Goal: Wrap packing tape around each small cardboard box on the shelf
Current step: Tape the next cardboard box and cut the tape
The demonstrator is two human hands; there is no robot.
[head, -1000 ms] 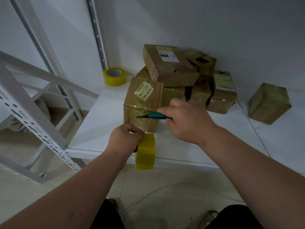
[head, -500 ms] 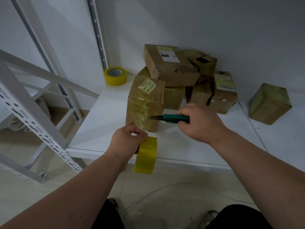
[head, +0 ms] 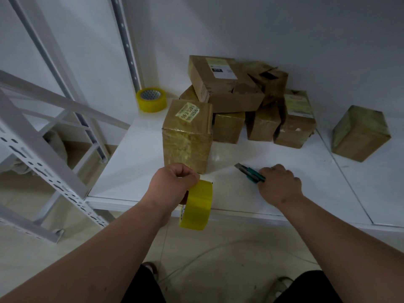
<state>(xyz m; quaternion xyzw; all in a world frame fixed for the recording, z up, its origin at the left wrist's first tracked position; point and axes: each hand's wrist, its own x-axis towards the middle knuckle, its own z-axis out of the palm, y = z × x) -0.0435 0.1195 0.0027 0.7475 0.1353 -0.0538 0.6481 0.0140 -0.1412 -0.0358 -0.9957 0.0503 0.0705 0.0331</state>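
The box in work (head: 187, 136) stands upright near the front edge of the shelf (head: 135, 162), and I take it as the landmark. Its lower front face shows glossy bands of tape, while its top with the label looks bare. Just in front of it and a little below, the left hand (head: 175, 182) grasps the yellow tape roll (head: 196, 205) with the fingers curled round its rim; the roll hangs over the front edge of the shelf. To the right of the box, low over the shelf, the right hand (head: 279, 184) is clenched round the green knife (head: 250, 172), whose blade points back toward the box. I cannot tell if a strip runs from the roll to the box; none is visible.

In my judgement the step in hand is to put the knife down after a cut. To do it well, the blade should be drawn in first, and the knife laid to the right of the box, where the hand finds it again and the next box will not push it. Then the free end on the box should be pressed flat, so that it does not lift.

Behind the box lies the pile of boxes (head: 227, 88), and far to its right one wrapped box (head: 360, 133) stands apart. A second roll (head: 151, 99) lies behind and to the left.
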